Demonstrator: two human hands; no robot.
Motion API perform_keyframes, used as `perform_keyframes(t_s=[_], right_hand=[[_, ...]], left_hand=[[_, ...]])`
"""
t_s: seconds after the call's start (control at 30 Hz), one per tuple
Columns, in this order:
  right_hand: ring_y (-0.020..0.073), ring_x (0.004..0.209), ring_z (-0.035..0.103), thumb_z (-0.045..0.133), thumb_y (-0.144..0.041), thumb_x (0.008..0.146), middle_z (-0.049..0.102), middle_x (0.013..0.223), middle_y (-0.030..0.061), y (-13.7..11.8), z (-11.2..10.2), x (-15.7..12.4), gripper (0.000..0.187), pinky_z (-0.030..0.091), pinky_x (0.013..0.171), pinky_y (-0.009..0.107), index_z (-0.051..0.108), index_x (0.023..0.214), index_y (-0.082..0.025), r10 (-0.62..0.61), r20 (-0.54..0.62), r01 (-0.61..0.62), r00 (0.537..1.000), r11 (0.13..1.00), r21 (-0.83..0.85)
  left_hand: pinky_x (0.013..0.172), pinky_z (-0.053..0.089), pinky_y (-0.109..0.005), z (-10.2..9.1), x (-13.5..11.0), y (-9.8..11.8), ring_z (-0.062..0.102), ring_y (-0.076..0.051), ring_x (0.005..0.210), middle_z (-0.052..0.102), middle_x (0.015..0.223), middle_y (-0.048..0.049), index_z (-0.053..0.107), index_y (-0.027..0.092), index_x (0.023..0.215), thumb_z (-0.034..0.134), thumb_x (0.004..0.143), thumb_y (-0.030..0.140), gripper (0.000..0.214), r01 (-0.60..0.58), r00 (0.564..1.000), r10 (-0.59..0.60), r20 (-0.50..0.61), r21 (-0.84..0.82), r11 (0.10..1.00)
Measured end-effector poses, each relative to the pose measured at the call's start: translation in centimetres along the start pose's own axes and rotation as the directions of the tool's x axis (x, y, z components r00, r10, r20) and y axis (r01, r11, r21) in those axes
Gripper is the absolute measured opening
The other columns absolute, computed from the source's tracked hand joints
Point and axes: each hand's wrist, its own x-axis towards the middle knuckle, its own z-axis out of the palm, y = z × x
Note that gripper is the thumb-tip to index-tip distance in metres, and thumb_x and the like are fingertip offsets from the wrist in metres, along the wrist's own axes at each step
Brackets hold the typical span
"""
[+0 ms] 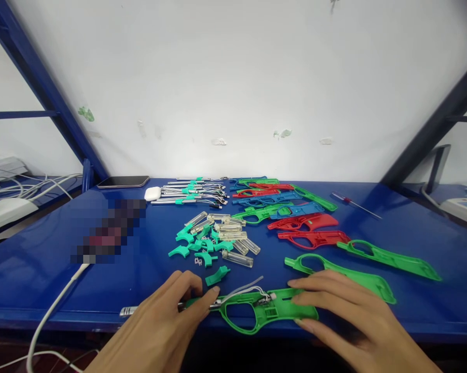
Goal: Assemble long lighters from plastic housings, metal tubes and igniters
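Observation:
A green lighter casing half (289, 309) lies open side up near the front table edge, its trigger loop towards me. My left hand (167, 313) pinches the metal lighter tube (128, 311) where it meets the casing's narrow end; the slotted tip pokes out on the left. White wires (237, 293) and a thin clear hose (252, 282) run from the tube over the casing. My right hand (345, 305) grips the wide handle end, thumb below and fingers above. Just beyond the left fingertips is a loose teal trigger (217, 275).
Teal triggers (179, 251) and clear fuel tanks (237, 258) are heaped mid-table. Behind them lie wired metal tubes (186, 200). Red casings (314, 239), blue ones and green ones spread right, near a screwdriver (355, 204). A phone (123, 181) and white cable (58, 300) are left.

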Motion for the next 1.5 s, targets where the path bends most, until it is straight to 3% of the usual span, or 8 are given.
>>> perform_keyframes(t_s=[0.4,0.57,0.7,0.87,0.97,1.1,1.2,1.5], right_hand=[[0.0216,0.104,0.082,0.071,-0.047,0.102,0.084,0.117,-0.0053,-0.2,-0.3,0.2,0.018,0.067,0.097,0.040,0.076,0.115,-0.036,0.016,0.016,-0.016,1.000,1.000,0.025],[0.0221,0.101,0.083,0.072,-0.049,0.101,0.085,0.114,-0.0029,-0.3,-0.3,0.3,0.019,0.067,0.096,0.038,0.079,0.111,-0.034,0.013,0.006,-0.013,1.000,0.999,0.035],[0.0219,0.100,0.083,0.073,-0.047,0.100,0.085,0.114,-0.0024,-0.4,-0.2,0.5,0.018,0.067,0.097,0.036,0.080,0.110,-0.034,0.019,0.004,-0.019,1.000,0.999,0.042],[0.0228,0.099,0.083,0.075,-0.047,0.099,0.085,0.112,-0.0007,-0.3,-0.2,0.4,0.018,0.067,0.096,0.036,0.082,0.109,-0.033,0.027,-0.001,-0.027,1.000,0.998,0.053],[0.0232,0.099,0.083,0.074,-0.047,0.099,0.085,0.113,-0.0006,-0.3,-0.3,0.4,0.018,0.067,0.095,0.037,0.081,0.110,-0.033,0.020,0.004,-0.020,1.000,0.999,0.047],[0.0230,0.100,0.083,0.074,-0.046,0.100,0.085,0.114,-0.0018,-0.3,-0.3,0.3,0.017,0.068,0.095,0.039,0.079,0.111,-0.034,0.012,0.011,-0.012,1.000,0.999,0.039],[0.0229,0.101,0.083,0.074,-0.046,0.100,0.085,0.115,-0.0026,-0.3,-0.2,0.2,0.018,0.068,0.096,0.040,0.078,0.112,-0.034,0.011,0.013,-0.012,1.000,0.999,0.035],[0.0227,0.102,0.083,0.076,-0.045,0.098,0.085,0.114,-0.0013,-0.2,-0.2,0.2,0.019,0.066,0.100,0.038,0.080,0.112,-0.034,0.033,0.009,-0.034,0.999,0.998,0.061]], left_hand=[[0.094,0.062,-0.023,-0.4,0.1,0.3,0.073,-0.018,0.104,0.072,0.124,-0.0040,0.071,0.039,0.141,0.056,0.099,0.009,0.053,0.024,0.998,-0.023,0.062,-0.010,1.000],[0.088,0.062,-0.020,-0.6,1.1,1.4,0.073,-0.014,0.096,0.073,0.112,-0.0033,0.073,0.035,0.137,0.052,0.103,0.013,0.045,0.059,0.998,-0.063,-0.023,-0.127,0.990],[0.078,0.061,-0.015,-0.3,1.7,1.8,0.072,-0.011,0.086,0.071,0.106,-0.0013,0.073,0.033,0.136,0.051,0.108,0.021,0.037,0.082,0.996,-0.087,-0.017,-0.208,0.975],[0.080,0.064,-0.022,-0.1,1.1,1.6,0.076,-0.017,0.091,0.076,0.109,-0.0022,0.077,0.033,0.127,0.059,0.107,0.032,0.027,0.095,0.981,-0.118,-0.153,-0.148,0.984],[0.080,0.064,-0.021,-0.1,1.0,1.4,0.076,-0.017,0.094,0.076,0.109,-0.0022,0.078,0.032,0.122,0.059,0.107,0.028,0.024,0.073,0.986,-0.093,-0.140,-0.144,0.987],[0.080,0.059,-0.016,0.0,1.5,1.1,0.073,-0.011,0.089,0.072,0.104,-0.0009,0.075,0.028,0.112,0.053,0.109,0.021,0.023,-0.013,0.991,-0.021,-0.129,-0.256,0.967],[0.079,0.055,-0.015,0.2,1.6,0.9,0.070,-0.010,0.088,0.069,0.105,-0.0005,0.072,0.026,0.100,0.053,0.110,0.021,0.022,-0.003,0.995,-0.026,-0.101,-0.276,0.961],[0.079,0.053,-0.017,-0.4,1.5,0.8,0.067,-0.010,0.088,0.065,0.108,-0.0012,0.075,0.029,0.110,0.051,0.112,0.023,0.025,0.023,0.998,-0.037,-0.047,-0.272,0.962]])
